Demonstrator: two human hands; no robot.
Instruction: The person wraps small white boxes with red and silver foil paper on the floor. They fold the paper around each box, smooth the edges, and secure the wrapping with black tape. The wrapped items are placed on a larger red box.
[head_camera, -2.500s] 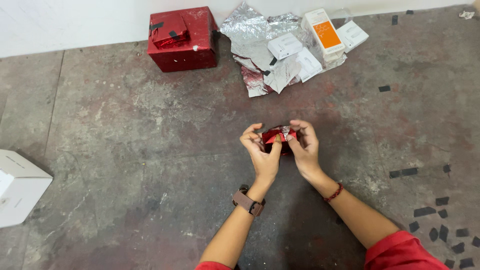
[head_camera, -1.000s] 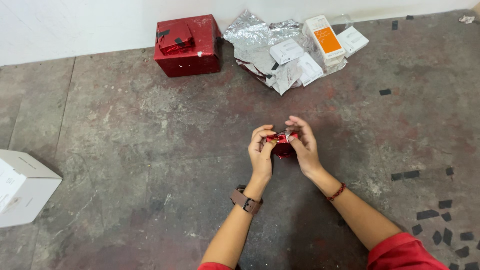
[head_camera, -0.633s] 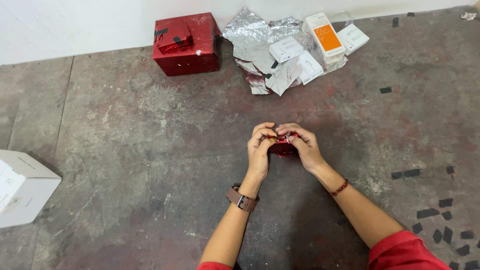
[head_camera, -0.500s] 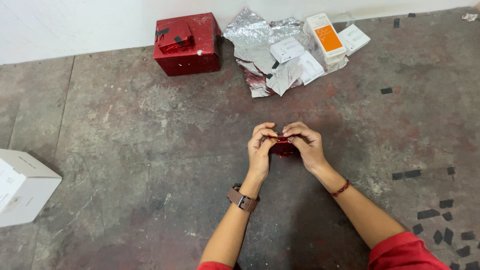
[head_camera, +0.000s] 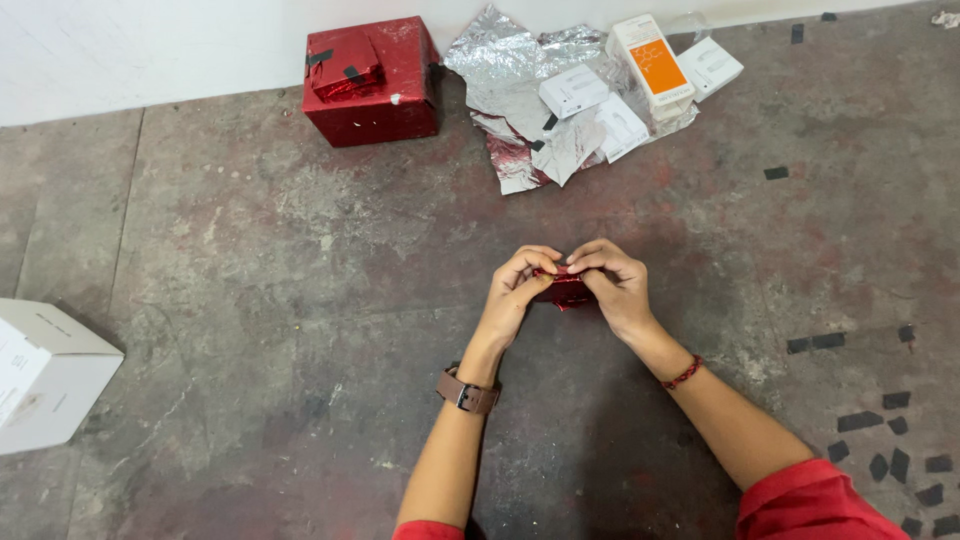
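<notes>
A small parcel wrapped in shiny red foil (head_camera: 566, 292) rests on the concrete floor in the middle of the view. My left hand (head_camera: 514, 293) grips its left side, thumb and fingers curled over the top. From the right, my right hand (head_camera: 616, 285) presses its fingers down on the top fold, where the fingertips of both hands meet. Most of the parcel is hidden under the fingers.
By the far wall sit a large red foil-wrapped box (head_camera: 372, 80) with a smaller red parcel on top, crumpled silver foil (head_camera: 520, 90) and several small white boxes (head_camera: 572, 90). A white carton (head_camera: 42, 370) lies at left. Black tape pieces (head_camera: 880, 430) dot the floor at right.
The loose foil flap that stood open on the parcel is now folded down flat. Both hands have closed in over the top and my left wrist has turned outward.
</notes>
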